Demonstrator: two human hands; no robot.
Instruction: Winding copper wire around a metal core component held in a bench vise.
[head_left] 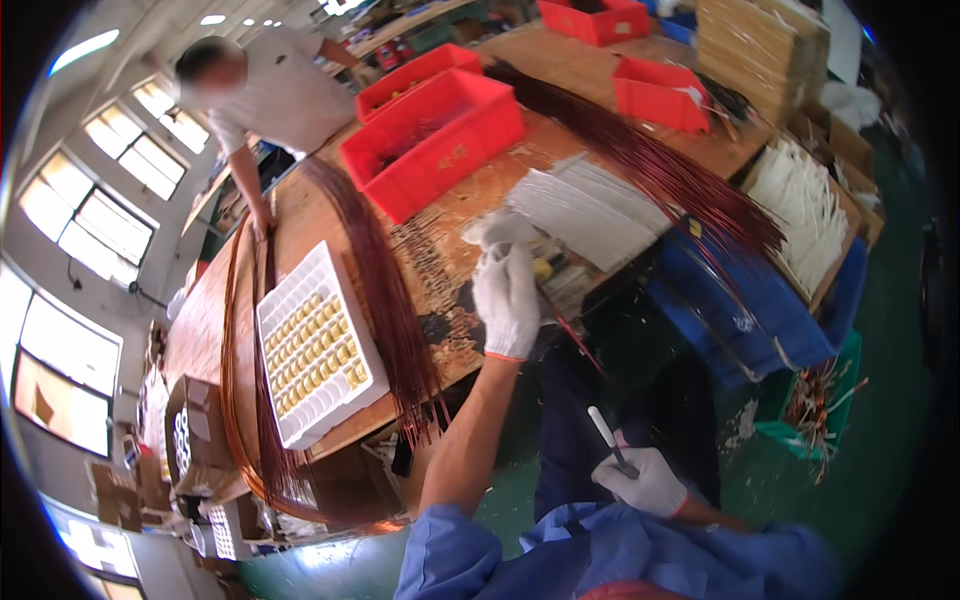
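Observation:
My left hand (507, 300), in a white knitted glove, is over the table's near edge with its fingers curled together. What they hold is hidden. Just right of it, a dark red wire (572, 332) slants down past the edge, and a small yellow-and-dark object (543, 268) sits by the fingers. Lower down, in front of my body, my right hand (642, 482), also gloved, is closed around a slim tool (604, 428) with a white end and a dark part near the fingers; its kind is unclear. Clear plastic bags (590, 205) lie beyond my left hand.
A white tray (372, 385) of yellow ring-like parts stands left, between bundles of dark red wire (385, 300). Red bins (435, 145) are farther back. At right are a blue bin (735, 305) and a box of white tubes (800, 215). A person (285, 90) leans on the table's far left.

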